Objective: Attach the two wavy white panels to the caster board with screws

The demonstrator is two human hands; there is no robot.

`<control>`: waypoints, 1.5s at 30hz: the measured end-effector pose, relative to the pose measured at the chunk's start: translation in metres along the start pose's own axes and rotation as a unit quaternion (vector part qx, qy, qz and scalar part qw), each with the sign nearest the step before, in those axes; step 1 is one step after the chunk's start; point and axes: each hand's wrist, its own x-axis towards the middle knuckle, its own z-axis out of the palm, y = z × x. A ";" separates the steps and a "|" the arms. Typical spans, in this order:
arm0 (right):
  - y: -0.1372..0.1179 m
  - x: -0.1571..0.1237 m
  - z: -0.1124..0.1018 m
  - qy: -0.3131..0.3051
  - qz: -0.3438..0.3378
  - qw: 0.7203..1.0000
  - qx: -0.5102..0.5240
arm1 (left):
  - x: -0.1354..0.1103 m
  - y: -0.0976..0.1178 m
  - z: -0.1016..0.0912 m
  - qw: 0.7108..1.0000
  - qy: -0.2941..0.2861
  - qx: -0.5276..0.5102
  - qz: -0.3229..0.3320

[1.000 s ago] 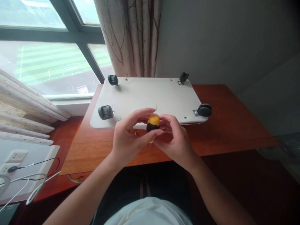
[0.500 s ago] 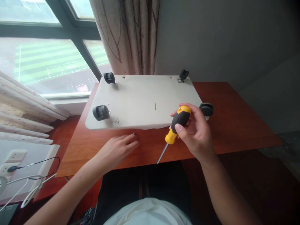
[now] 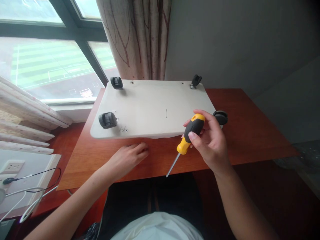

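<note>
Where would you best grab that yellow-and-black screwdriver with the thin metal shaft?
Grip the yellow-and-black screwdriver by its thick, rounded handle, coming from the right, as the right hand does: the thin metal shaft slants down-left and looks too slim to hold firmly.

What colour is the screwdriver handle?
The screwdriver handle is black and yellow; head view shows it.

Yellow-and-black screwdriver point(image 3: 189, 134), pale grey board point(image 3: 152, 110) with 4 black wheels point(image 3: 107, 120), reddish-brown table point(image 3: 250, 133), beige branch-patterned curtain point(image 3: 140, 36).

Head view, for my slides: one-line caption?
Right hand holds a yellow-and-black screwdriver; left hand rests on the red-brown table before a white caster board.
</note>
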 end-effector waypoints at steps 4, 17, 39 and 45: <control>0.000 0.001 -0.003 0.027 -0.011 1.000 -0.008 | 0.007 0.008 -0.001 0.981 0.114 -0.152 -0.025; 0.005 0.008 -0.009 0.134 -0.133 0.978 -0.089 | 0.024 0.035 -0.016 0.880 0.172 -0.430 -0.106; -0.046 0.049 -0.016 0.088 -0.241 0.964 -0.066 | 0.061 0.040 -0.054 0.885 0.197 -0.406 -0.117; -0.106 0.137 -0.043 0.073 -0.385 0.896 -0.208 | 0.159 -0.012 -0.107 0.880 0.246 -0.394 -0.102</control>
